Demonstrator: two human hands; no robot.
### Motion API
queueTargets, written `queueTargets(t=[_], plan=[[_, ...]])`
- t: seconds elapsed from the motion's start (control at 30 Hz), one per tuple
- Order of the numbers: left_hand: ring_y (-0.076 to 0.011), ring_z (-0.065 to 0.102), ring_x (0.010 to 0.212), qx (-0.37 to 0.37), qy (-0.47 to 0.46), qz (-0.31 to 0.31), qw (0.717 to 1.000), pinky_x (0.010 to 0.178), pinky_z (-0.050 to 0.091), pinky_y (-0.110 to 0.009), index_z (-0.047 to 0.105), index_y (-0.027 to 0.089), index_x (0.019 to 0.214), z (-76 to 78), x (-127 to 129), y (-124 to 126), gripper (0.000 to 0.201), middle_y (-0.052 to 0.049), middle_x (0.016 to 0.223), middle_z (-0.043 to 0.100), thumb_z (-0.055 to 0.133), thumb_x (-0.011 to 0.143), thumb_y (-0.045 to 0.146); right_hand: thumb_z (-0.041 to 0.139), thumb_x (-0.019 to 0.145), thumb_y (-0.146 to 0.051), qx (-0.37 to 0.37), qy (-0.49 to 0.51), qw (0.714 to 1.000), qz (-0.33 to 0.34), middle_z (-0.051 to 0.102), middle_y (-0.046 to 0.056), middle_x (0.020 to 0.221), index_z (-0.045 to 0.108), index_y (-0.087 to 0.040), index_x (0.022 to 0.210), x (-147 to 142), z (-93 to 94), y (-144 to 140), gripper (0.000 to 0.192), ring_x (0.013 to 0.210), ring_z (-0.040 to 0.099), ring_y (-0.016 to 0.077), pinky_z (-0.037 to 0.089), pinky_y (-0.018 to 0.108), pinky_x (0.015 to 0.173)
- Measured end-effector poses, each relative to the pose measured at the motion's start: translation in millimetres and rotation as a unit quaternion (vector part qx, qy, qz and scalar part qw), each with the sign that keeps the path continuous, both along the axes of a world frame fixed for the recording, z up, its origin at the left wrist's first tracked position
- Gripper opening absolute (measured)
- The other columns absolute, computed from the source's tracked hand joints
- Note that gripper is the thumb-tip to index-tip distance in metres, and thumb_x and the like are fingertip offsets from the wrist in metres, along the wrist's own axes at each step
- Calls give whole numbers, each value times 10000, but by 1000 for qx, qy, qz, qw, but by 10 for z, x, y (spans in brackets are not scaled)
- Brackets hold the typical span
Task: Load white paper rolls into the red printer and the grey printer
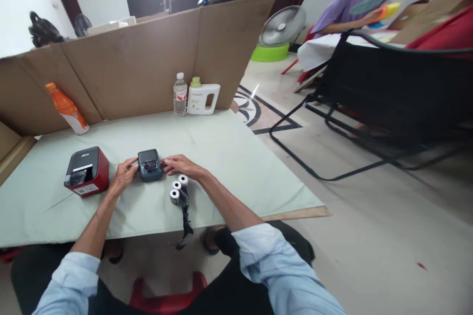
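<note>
A small dark grey printer (150,165) sits on the pale green table cover (229,157), lid facing up. My left hand (124,174) grips its left side, and my right hand (179,164) holds its right side. Three white paper rolls (178,188) lie in a row just under my right wrist, with a black strap (185,216) trailing off the front edge. A red and black label printer (87,171) stands to the left of my left hand.
An orange bottle (66,108) leans at the back left. A water bottle (180,94) and a white jug (202,97) stand against the cardboard wall (140,64). A black folding chair (388,98) and a seated person's purple shirt (354,2) are at right.
</note>
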State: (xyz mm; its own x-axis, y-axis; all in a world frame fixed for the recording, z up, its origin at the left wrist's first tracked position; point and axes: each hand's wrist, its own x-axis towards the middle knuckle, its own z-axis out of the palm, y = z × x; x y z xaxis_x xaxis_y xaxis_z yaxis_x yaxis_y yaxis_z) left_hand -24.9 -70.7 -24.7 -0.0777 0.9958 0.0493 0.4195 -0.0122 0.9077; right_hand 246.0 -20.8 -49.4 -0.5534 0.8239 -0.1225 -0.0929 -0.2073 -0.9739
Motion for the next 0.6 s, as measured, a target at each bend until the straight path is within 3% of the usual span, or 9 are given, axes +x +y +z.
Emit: queueTargets(t=[0.07, 0.13, 0.3, 0.47, 0.6], plan=[[-178, 696, 755, -44, -23, 34, 998, 569, 554, -227, 730, 102, 1279, -13, 14, 104, 464, -108, 985, 780, 692, 846, 263, 800, 893, -280, -24, 0, 1000, 1, 787, 113, 978, 747, -115, 1090, -10, 1, 27, 262, 775, 737, 153, 636, 249, 680], [-150, 665, 662, -66, -35, 46, 996, 502, 505, -197, 727, 110, 1289, -6, 28, 200, 474, -70, 865, 769, 686, 823, 184, 815, 866, -214, -37, -9, 999, 5, 773, 79, 826, 730, -101, 1134, -21, -1, 47, 304, 741, 735, 156, 629, 236, 657], [-102, 628, 598, -77, -50, 30, 995, 441, 450, -167, 729, 143, 1300, 53, 33, 325, 535, -74, 1039, 780, 661, 774, 76, 904, 742, -188, -12, -15, 1000, 18, 744, 29, 782, 689, -85, 1233, -52, -12, 62, 546, 672, 708, 146, 592, 217, 576], [-81, 600, 591, -88, -79, 9, 993, 432, 441, -165, 702, 157, 1352, 71, 2, 350, 602, -106, 1219, 753, 669, 759, 56, 953, 666, -248, 34, -24, 998, 46, 690, -34, 755, 550, -116, 1468, -70, 2, 52, 907, 601, 641, 118, 525, 208, 504], [-75, 589, 586, -95, -115, -9, 989, 421, 426, -166, 699, 166, 1360, 51, -18, 368, 642, -125, 1304, 726, 673, 734, 30, 940, 658, -260, 50, -37, 996, 60, 676, -46, 751, 454, -117, 1553, -70, 27, 24, 1028, 612, 634, 124, 506, 218, 512]])
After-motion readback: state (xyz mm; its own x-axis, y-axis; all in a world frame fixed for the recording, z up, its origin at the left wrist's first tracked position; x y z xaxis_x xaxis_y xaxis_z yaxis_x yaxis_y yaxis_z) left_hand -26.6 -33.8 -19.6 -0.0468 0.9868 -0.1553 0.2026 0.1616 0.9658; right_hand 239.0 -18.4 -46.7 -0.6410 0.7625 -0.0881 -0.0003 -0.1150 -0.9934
